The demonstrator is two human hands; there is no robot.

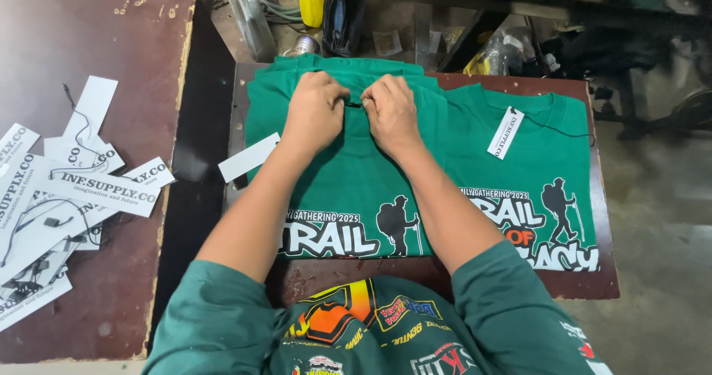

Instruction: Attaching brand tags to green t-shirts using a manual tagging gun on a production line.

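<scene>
Forearms reach over green shirt [348, 175] stacked on small counter [593, 286]. Left hand [315, 112] and right hand [391, 112] both pinch a dark string [354, 104] at its collar. Risk: string slips from the fingertips, or tugging skews the stack. Tagged shirt [534, 175] lies alongside.

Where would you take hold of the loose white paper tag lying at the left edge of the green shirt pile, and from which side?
Grip the white tag by its lower left end, coming from the left. That end juts past the green shirts over the dark gap, while the left hand lies close to its other end.
</scene>
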